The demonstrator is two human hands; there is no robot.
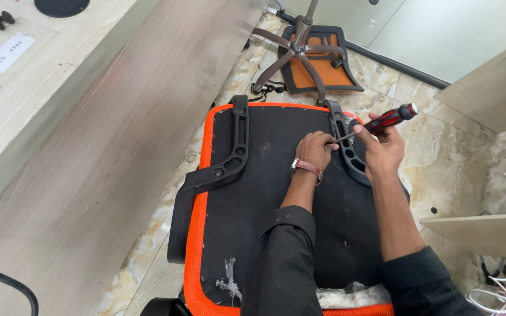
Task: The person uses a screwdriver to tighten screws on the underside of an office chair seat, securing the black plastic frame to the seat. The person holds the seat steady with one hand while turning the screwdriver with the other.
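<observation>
Screwdriver [382, 122], with a red and black handle and a thin metal shaft, sits in the right hand [382, 151], whose grip is closed around the handle near its lower end while the butt of the handle sticks up and away to the right. It looks light and stiff, and the ribbed handle should hold well in the palm; the fat middle of the handle is the natural place to take it. The shaft slants down to the left, and its tip meets the black plastic armrest bracket [346, 149] on the right side of the upturned chair seat [265, 193]. The left hand [314, 149], a watch on its wrist, is closed around something small at the tip of the shaft; what it pinches cannot be made out. The bracket seems rigid and hard, fixed flat against the black underside of the seat with its orange mesh edge. A second bracket [232, 155] lies along the left side of the seat. Beyond, on the marble floor [440, 152], stand a chair base [297, 50] and an orange backrest panel [317, 67].
</observation>
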